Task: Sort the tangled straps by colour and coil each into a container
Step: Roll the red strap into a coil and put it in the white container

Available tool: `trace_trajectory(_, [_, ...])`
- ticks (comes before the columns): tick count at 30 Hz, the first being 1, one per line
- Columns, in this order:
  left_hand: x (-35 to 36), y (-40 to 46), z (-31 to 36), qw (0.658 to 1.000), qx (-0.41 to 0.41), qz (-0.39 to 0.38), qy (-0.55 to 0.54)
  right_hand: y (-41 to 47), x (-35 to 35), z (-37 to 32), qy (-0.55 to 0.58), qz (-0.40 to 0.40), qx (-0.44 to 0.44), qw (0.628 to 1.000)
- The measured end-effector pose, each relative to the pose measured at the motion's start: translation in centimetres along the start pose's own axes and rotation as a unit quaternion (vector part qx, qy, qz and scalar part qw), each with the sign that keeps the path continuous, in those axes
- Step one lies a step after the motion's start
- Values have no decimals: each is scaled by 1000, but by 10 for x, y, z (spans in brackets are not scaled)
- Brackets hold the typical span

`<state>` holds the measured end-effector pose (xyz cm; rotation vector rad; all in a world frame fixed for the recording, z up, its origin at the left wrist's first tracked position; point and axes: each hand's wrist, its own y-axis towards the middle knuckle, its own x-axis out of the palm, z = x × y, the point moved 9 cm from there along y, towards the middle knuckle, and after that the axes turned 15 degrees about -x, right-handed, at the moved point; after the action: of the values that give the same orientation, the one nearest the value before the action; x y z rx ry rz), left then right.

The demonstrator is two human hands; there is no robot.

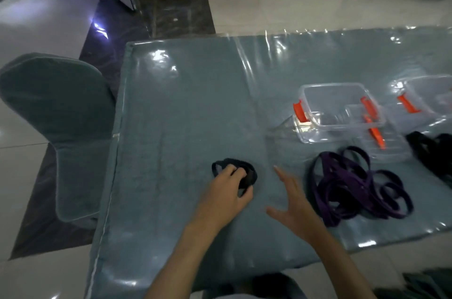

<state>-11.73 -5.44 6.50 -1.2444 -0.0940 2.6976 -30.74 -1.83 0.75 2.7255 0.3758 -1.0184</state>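
A small coil of black strap (249,171) lies on the table in front of me. My left hand (228,192) grips it, fingers curled round its near side. My right hand (292,203) hovers open just to the right, fingers spread, holding nothing. A loose tangle of purple strap (357,186) lies right of that hand. More black strap (430,149) sits at the right edge of view. A clear container with orange clips (338,109) stands behind the purple tangle, with nothing inside. A second clear container (425,100) stands further right.
The table (186,115) has a grey cloth under glossy clear plastic. A clear lid with an orange clip (378,142) lies in front of the first container. A grey covered chair (61,112) stands at the table's left side. Tiled floor lies beyond.
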Motion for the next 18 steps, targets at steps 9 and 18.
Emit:
trace_trajectory(9, [85,-25,181,976,135,-124,-119,-69,-113,32,150,191,-31,970])
trace_trajectory(18, [204,-14,335,958,123,-156,-208,-168,-274,139,102,270,15,957])
